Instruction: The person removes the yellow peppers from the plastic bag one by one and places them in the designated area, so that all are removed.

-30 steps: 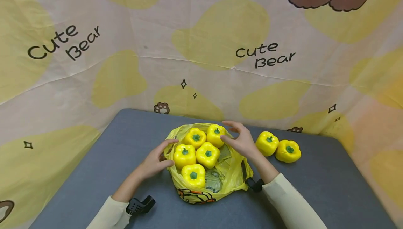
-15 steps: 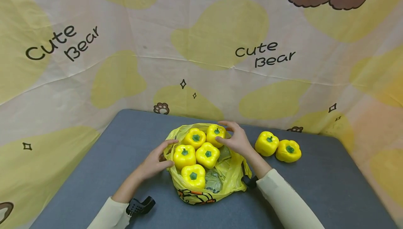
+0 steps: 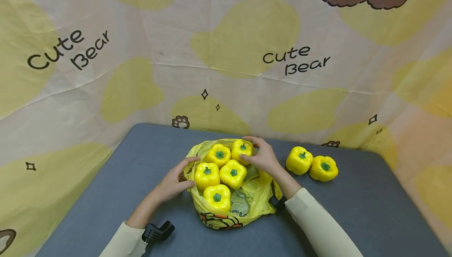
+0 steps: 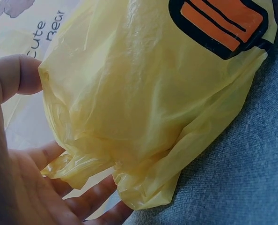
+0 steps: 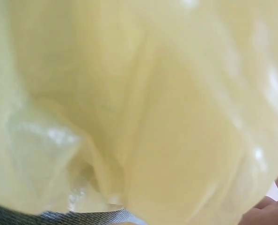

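A yellow plastic bag point(image 3: 259, 194) stands wide-mouthed on the table with several yellow bell peppers inside, among them a middle pepper point(image 3: 233, 174) and a front pepper point(image 3: 217, 197). My left hand point(image 3: 173, 180) holds the bag's left rim, thumb and index finger apart along it. In the left wrist view the thumb touches the bag and the other fingers lie by its knotted-looking handles. My right hand point(image 3: 264, 155) grips the back right pepper point(image 3: 241, 150), thumb on its near side and fingers behind it. Bag plastic fills most of the right wrist view, hiding that grip.
Two more yellow bell peppers, a left one point(image 3: 299, 160) and a right one point(image 3: 323, 168), sit side by side on the grey table point(image 3: 106, 194) right of the bag. A printed cloth backdrop point(image 3: 226, 53) hangs behind the table's back edge.
My right hand has shifted slightly left, its thumb coming onto the back right pepper and its fingers round it. The left hand, the bag and the peppers stay in place.
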Available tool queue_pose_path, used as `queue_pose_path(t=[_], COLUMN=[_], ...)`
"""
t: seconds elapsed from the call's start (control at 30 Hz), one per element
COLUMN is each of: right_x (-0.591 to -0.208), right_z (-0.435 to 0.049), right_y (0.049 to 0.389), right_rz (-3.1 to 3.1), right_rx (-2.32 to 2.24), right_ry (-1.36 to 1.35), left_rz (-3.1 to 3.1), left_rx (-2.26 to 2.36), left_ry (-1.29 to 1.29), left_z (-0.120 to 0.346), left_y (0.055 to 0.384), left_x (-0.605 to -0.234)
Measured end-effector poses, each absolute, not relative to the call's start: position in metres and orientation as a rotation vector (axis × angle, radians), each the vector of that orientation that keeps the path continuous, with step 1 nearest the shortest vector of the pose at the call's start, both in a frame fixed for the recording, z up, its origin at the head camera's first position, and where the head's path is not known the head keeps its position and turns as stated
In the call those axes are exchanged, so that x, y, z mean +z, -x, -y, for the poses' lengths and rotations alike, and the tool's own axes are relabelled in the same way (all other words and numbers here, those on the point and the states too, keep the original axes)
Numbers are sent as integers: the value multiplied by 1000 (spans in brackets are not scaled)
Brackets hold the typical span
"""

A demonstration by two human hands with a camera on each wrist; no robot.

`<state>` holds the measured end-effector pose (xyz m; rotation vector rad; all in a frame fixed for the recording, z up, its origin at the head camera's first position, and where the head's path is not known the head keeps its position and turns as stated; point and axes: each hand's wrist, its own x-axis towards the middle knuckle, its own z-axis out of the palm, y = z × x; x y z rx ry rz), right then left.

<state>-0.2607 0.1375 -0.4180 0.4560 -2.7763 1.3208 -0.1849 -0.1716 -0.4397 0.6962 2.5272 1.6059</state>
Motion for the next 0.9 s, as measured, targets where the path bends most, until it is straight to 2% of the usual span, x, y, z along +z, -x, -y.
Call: queue_pose_path(t=[0.53,0.9], right_x=[-419,-405], right_z=[-138,-147], right_y=[259,255], right_rz=[2766,2707], right_rx=[1352,1330], right_ry=[-424,-450], left_rz=[-2522,-2539], left_rx=[1619,1616], left_ry=[-701,-692], left_z=[170,170], left_y=[182,183], left_x=[-441,-437])
